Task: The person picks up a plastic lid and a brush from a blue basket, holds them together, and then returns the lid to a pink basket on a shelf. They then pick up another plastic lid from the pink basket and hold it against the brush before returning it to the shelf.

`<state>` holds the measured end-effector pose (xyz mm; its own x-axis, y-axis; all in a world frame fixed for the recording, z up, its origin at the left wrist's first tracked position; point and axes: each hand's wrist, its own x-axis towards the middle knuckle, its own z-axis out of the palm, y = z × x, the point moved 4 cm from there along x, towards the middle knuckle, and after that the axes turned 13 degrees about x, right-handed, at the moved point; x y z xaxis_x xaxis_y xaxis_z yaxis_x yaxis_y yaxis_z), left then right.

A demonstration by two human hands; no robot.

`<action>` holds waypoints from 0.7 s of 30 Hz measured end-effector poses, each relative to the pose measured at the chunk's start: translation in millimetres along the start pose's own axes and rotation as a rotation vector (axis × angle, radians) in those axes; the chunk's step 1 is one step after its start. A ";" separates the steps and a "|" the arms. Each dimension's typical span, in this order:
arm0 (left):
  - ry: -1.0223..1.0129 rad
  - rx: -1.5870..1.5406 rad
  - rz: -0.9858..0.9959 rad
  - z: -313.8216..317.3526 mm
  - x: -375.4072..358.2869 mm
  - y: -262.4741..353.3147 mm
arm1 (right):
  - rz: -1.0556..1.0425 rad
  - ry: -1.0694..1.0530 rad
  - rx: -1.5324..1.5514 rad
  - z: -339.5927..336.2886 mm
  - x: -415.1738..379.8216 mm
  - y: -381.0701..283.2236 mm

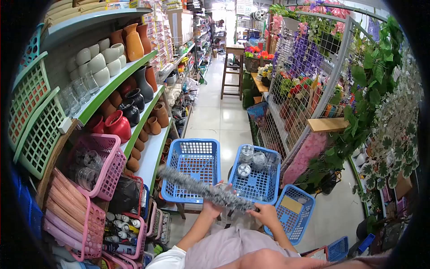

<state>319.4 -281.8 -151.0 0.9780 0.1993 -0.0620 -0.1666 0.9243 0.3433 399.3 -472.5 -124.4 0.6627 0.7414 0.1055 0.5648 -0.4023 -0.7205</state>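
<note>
A long, fluffy grey duster (192,186) slants across the space in front of my lap. My right hand (267,214) is closed round its handle end. My left hand (212,210) is under and behind the duster's middle, its fingers curled round a clear container (222,185) that the fluff largely hides. Just beyond my hands stand two blue plastic baskets. The left blue basket (190,142) has nothing visible inside, while the right blue basket (273,197) carries several clear jars (246,152) toward its far end.
A smaller blue basket (289,224) with a yellowish card lies right. Left, shelves hold orange vases (133,42), white pots (112,55) and drinking glasses (91,83); a pink basket (114,172) juts out. A wire rack (333,58) with artificial flowers borders the tiled aisle (208,119).
</note>
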 end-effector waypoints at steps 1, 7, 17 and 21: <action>0.001 -0.002 -0.003 -2.0 0.0 -3.3 | 0.101 0.019 0.027 -4.1 3.1 4.0; 0.017 -0.070 0.029 -11.3 5.8 3.3 | 0.029 0.058 0.033 3.4 2.9 -22.2; 0.065 -0.014 0.038 -10.6 15.4 38.2 | 0.035 0.050 0.072 26.0 31.2 -40.8; 0.003 0.032 -0.043 -16.0 8.3 65.4 | 0.028 -0.074 0.004 30.1 40.6 -36.5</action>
<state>314.6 -214.5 -144.0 0.9837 0.1611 -0.0800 -0.1208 0.9212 0.3699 390.8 -411.5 -114.5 0.6399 0.7677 0.0348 0.5449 -0.4214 -0.7249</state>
